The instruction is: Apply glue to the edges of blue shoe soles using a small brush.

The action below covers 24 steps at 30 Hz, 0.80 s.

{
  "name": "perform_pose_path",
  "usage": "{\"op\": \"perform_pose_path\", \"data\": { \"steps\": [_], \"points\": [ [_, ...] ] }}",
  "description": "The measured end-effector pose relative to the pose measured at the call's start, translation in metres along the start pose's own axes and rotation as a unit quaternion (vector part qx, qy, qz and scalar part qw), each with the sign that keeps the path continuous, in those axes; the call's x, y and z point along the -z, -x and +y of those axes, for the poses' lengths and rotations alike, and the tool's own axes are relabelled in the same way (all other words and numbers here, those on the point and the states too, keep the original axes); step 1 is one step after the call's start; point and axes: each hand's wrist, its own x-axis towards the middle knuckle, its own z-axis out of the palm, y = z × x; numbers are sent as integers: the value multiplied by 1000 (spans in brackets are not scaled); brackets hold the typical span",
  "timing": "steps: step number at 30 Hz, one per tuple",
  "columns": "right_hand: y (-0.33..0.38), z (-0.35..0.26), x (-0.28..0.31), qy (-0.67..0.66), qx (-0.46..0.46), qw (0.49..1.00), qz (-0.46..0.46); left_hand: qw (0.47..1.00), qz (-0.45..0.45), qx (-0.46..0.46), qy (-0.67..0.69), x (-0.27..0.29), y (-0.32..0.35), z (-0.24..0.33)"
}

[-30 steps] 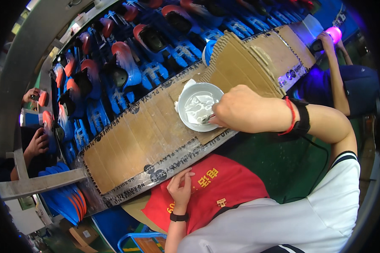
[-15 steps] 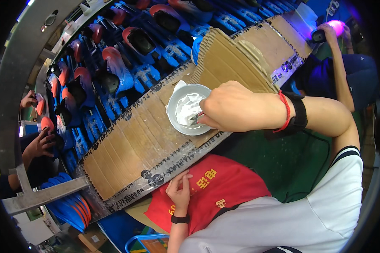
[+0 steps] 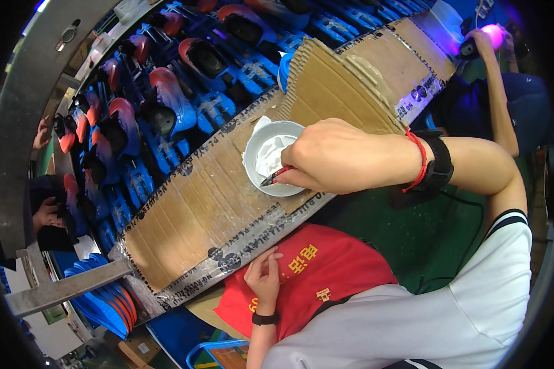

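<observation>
My right hand [image 3: 332,154] reaches over a pale grey bowl [image 3: 247,161] and is closed on a slim red-and-black tool [image 3: 272,177] with a dark pointed tip; its exact kind is unclear. That tip is down inside the bowl, by the near left wall. White material [image 3: 269,152] lies in the bowl, partly behind my fingers. Beneath the bowl is a cardboard-covered bench [image 3: 197,206], edged with clear and printed tape. My left hand [image 3: 264,277] rests on the red apron [image 3: 314,270] at my lap, fingers loosely bent and apart, holding nothing.
Beyond the bench, blue racks carry rows of red-and-blue shoe-like parts [image 3: 169,92]. A torn cardboard flap [image 3: 338,89] rises behind the bowl. Stacked blue-and-orange pieces [image 3: 104,295] sit near a metal bar [image 3: 74,286]. Other people's hands appear at left; at right, one holds a glowing pink lamp [image 3: 491,37].
The tool's tip has shifted left and toward the bowl's near wall, and more of its red handle shows. My left hand stays on the apron. Co-workers' hands at left have moved.
</observation>
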Motion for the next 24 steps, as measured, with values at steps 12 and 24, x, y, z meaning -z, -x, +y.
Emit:
{"op": "perform_pose_path", "data": {
  "steps": [12,24],
  "points": [
    [-9,18,-18,107,55,993,1,1000,-5,-8,-1,0,0,0],
    [-13,12,-4,93,32,995,31,1000,15,-17,-9,-2,0,-2]
  ]
}}
